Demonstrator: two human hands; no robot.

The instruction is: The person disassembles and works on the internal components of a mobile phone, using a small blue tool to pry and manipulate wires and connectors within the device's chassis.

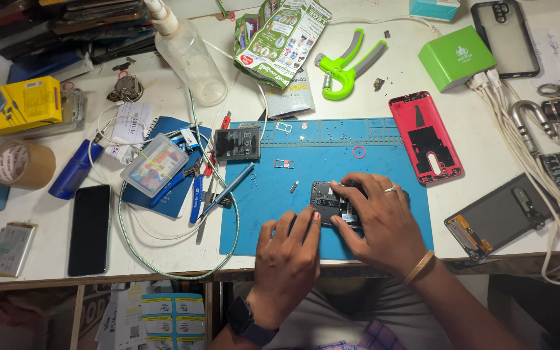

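Note:
An opened dark phone body (327, 198) lies on the blue work mat (332, 146) near the table's front edge. My right hand (377, 220) covers most of its right side, fingers pressing down on it. My left hand (288, 256) rests on the mat just left of the phone, its fingertips touching the phone's lower left corner. A small SIM tray (284, 163) and a tiny metal part (293, 186) lie on the mat above my left hand. What my fingers pinch, if anything, is hidden.
A red phone back cover (426, 136) lies at the mat's right edge, a battery (237, 142) at its upper left. A blue screwdriver (227, 190), a black phone (89, 229), a spray bottle (186, 55), a green charger box (456, 57), white cables (539, 175) and a tape roll (23, 164) crowd the table.

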